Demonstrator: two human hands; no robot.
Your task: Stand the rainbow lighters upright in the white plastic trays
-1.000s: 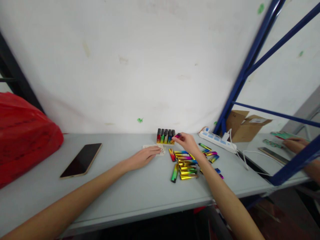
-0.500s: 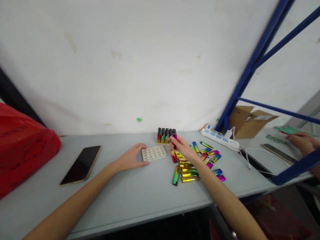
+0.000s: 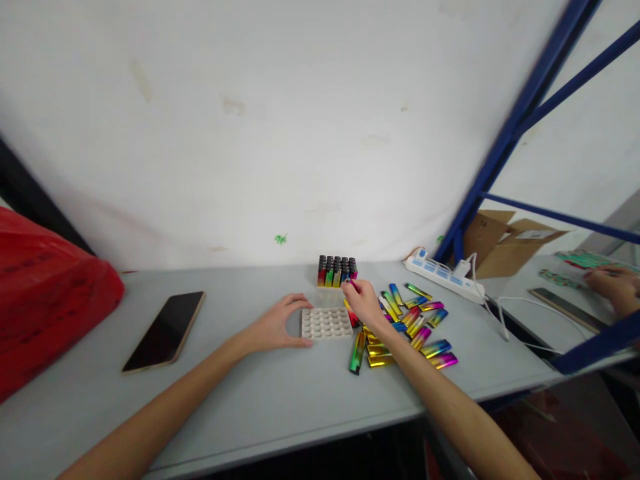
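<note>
On the grey table, a white tray [image 3: 327, 323] with rows of round hollows lies flat. My left hand [image 3: 285, 323] grips its left end, the fingers at the far corner and the thumb at the near one. Just beyond the tray's right side, my right hand [image 3: 363, 301] is closed in a pinch on a lighter [image 3: 353, 285], of which only a small purple bit shows. Behind the tray, a block of upright lighters [image 3: 337, 272] with black tops stands in rows. A loose pile of shiny multicoloured lighters [image 3: 380, 361] lies around and under my right wrist.
A phone [image 3: 165, 331] lies at left, beside a red plastic bag [image 3: 55, 300]. At the back right are a white power strip [image 3: 444, 278] with cables, a blue metal frame [image 3: 493, 157] and a cardboard box [image 3: 505, 250]. Another person's hand [image 3: 613, 283] is at far right.
My left hand and the tray have moved right and slightly nearer, and the tray now sits straighter. My right hand has come down a little, beside the tray's far right corner.
</note>
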